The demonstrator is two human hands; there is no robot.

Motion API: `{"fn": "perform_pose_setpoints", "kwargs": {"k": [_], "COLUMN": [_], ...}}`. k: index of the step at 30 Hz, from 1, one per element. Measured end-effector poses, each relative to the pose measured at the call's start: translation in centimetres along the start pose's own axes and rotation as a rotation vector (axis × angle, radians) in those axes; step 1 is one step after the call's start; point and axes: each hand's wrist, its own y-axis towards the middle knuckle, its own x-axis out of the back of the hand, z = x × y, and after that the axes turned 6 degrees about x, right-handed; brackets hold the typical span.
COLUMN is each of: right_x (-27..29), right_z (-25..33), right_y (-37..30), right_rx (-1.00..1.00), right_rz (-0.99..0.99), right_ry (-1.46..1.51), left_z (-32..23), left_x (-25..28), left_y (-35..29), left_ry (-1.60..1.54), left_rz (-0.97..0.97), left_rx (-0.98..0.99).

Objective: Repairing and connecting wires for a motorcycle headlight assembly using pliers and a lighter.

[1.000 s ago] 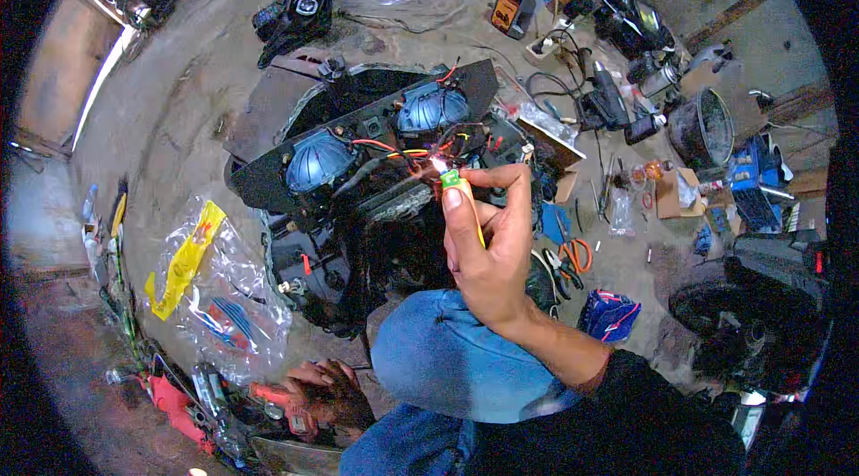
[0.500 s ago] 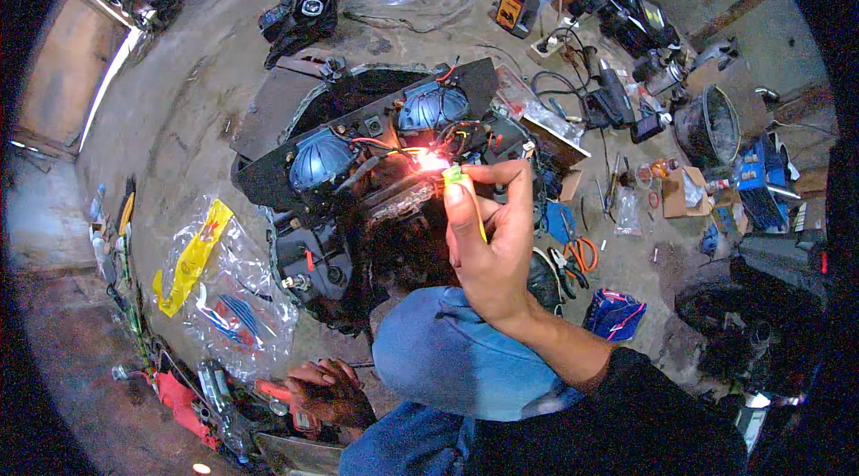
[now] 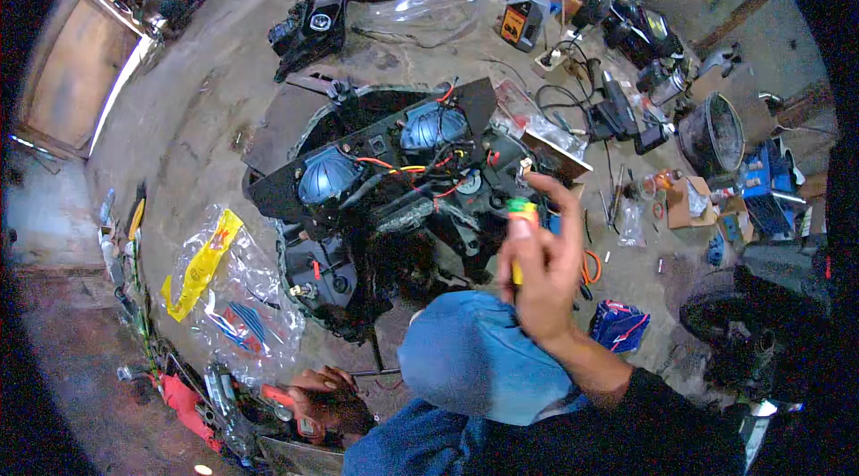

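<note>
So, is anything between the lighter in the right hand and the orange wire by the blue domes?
Nothing visible clearly blocks the lighter from the orange wire; a round grey part and a red wire show along that line, but this view leaves their depth unclear.

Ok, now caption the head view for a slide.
The right hand holds a yellow-and-green lighter near blue domed parts and wiring.

A repair workshop; wired lamp assembly (image 3: 380, 147), grey bottle (image 3: 537, 9) and power strip (image 3: 548, 62) crowd the floor (image 3: 188, 145).
</note>
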Motion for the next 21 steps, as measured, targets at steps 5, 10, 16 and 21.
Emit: {"fn": "perform_pose_setpoints", "kwargs": {"k": [5,10,16,21], "right_x": [10.8,24.9,34.1,31.5], "right_z": [-5.1,-14.3,-24.4,-22.8], "right_y": [-0.9,-4.8,-9.7,-7.0], "right_rx": [0.035,-0.237,-0.006,-0.262], "right_rz": [-0.234,-0.151,0.142,0.263], "right_ry": [-0.233,-0.855,-1.25,-1.231], "left_z": [-1.6,-4.2,-10.8,-11.4], "left_x": [-1.7,-6.3,-18.2,-21.5], "left_y": [0.7,5.6,11.9,13.5], "left_ry": [0.065,0.407,0.97,1.106], "left_rz": [0.008,0.037,0.252,0.328], "left_rx": [-0.072,-0.317,-0.378,-0.317]}}
